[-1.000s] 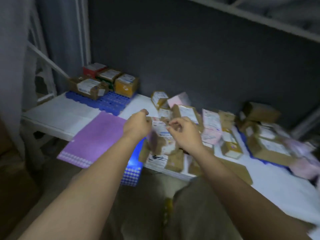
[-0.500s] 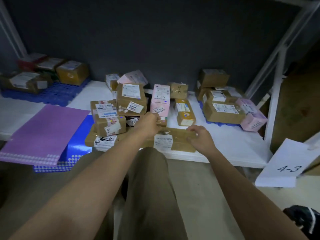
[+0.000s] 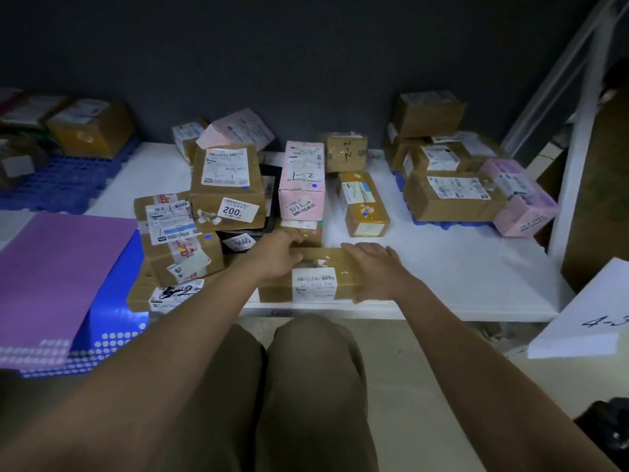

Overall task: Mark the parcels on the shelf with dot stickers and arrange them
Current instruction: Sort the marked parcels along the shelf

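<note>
While flat on the shelf (image 3: 442,267), stiff, light box (image 3: 316,277); hands (image 3: 277,255) (image 3: 377,267) apart, resting at its ends, not clamped; grip both ends.

Dim light throughout, shadows heavy at the top. Dark grey-blue back wall (image 3: 306,63) behind a white shelf board (image 3: 459,267), low to the ground. White metal upright (image 3: 575,172) at the right end, with a diagonal brace (image 3: 558,73) slanting up beside it. Pale beige floor (image 3: 425,352) below the shelf edge. Brown surface (image 3: 606,199) beyond the upright, too dark to identify. White paper tag (image 3: 585,318) lower right, handwritten "4-3".
</note>
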